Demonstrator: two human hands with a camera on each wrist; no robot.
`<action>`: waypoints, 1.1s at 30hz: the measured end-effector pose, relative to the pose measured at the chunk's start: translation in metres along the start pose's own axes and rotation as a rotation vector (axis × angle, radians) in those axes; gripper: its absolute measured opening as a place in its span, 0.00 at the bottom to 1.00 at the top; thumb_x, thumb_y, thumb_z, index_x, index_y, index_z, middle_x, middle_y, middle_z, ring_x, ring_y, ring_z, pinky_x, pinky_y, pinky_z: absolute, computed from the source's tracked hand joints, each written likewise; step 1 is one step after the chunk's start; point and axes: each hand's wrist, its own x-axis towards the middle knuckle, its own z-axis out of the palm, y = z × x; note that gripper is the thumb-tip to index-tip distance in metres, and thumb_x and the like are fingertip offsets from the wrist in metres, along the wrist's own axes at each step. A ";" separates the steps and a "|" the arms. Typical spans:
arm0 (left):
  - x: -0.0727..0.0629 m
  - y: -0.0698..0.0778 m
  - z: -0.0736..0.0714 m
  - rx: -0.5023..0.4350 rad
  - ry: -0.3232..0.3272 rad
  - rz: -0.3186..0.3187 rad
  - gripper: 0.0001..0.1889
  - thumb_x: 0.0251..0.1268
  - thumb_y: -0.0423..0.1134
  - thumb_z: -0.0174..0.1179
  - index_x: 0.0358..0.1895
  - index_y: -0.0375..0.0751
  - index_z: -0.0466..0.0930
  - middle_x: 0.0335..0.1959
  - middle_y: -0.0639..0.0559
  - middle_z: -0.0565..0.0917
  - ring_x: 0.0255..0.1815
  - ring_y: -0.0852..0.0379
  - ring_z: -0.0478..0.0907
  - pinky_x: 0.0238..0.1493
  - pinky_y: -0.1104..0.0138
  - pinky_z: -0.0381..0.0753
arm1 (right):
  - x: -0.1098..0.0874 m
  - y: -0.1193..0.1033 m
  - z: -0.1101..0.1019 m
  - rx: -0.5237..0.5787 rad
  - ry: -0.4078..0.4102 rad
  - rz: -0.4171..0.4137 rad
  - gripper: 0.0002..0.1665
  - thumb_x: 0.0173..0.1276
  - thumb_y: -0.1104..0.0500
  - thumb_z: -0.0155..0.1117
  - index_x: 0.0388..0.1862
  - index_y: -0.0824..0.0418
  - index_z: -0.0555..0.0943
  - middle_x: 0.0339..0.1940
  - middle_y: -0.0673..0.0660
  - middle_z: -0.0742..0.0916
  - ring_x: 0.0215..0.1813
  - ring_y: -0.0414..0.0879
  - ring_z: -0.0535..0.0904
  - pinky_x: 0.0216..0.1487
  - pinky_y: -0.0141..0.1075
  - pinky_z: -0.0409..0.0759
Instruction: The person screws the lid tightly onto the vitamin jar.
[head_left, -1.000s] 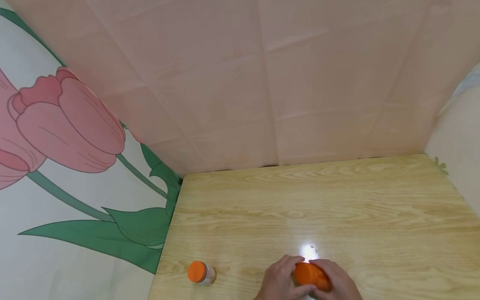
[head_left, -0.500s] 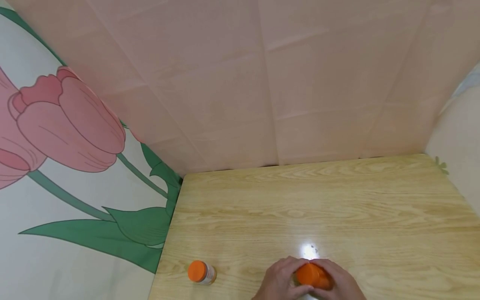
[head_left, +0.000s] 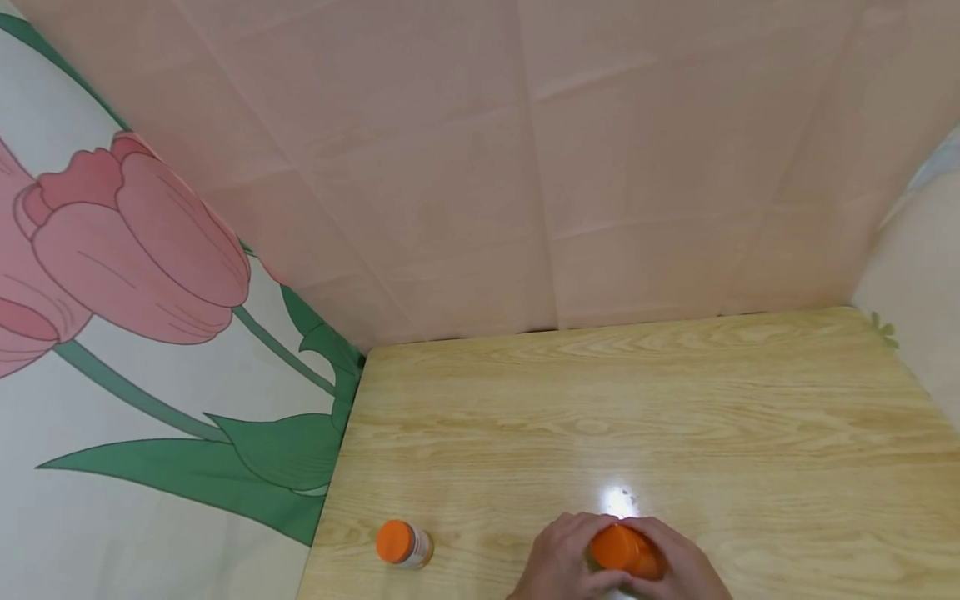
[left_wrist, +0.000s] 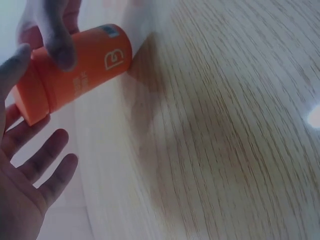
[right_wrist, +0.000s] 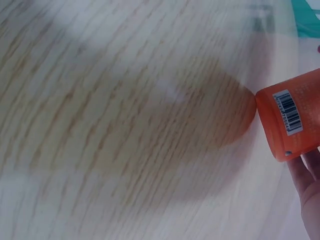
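Observation:
An orange pill bottle [head_left: 637,554] with white lettering and an orange cap [left_wrist: 32,95] stands between my two hands, its base at the wooden tabletop. My left hand [head_left: 558,562] pinches the cap between thumb and index finger; its other fingers spread free in the left wrist view. Around the bottle's body, my right hand [head_left: 682,562] grips with thumb and fingers. A barcode label [right_wrist: 288,112] shows low on the body in the right wrist view, where most of that hand is out of frame.
A second bottle [head_left: 405,545], clear-walled with a white label and orange lid, stands near the left edge of the wooden table [head_left: 675,400]. A pinkish cloth [head_left: 450,167] hangs behind, and a tulip-print cloth [head_left: 150,250] at the left.
Both hands stay at the orange bottle. Since a second ago, the left fingers have shifted slightly right and closer round the cap; the second bottle is where it was.

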 end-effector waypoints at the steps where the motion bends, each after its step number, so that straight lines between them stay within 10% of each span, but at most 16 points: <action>1: 0.000 0.000 0.000 0.007 0.011 0.007 0.31 0.58 0.62 0.65 0.64 0.57 0.74 0.53 0.66 0.83 0.48 0.74 0.76 0.51 0.87 0.67 | 0.000 0.000 0.000 0.005 -0.006 0.007 0.38 0.40 0.42 0.83 0.53 0.44 0.80 0.43 0.39 0.85 0.39 0.26 0.75 0.33 0.27 0.75; 15: 0.004 -0.003 -0.001 -0.005 0.027 0.095 0.33 0.56 0.59 0.66 0.66 0.58 0.73 0.54 0.67 0.83 0.49 0.74 0.77 0.52 0.87 0.65 | 0.002 -0.002 -0.012 0.086 -0.157 0.092 0.33 0.50 0.38 0.77 0.55 0.44 0.80 0.43 0.42 0.86 0.37 0.28 0.76 0.32 0.27 0.75; 33: 0.004 -0.003 0.000 -0.064 -0.009 0.155 0.32 0.59 0.54 0.68 0.67 0.53 0.71 0.55 0.63 0.83 0.53 0.74 0.77 0.53 0.84 0.71 | -0.002 0.005 -0.007 0.109 -0.048 -0.005 0.37 0.43 0.45 0.83 0.53 0.47 0.79 0.42 0.39 0.85 0.39 0.27 0.77 0.32 0.28 0.75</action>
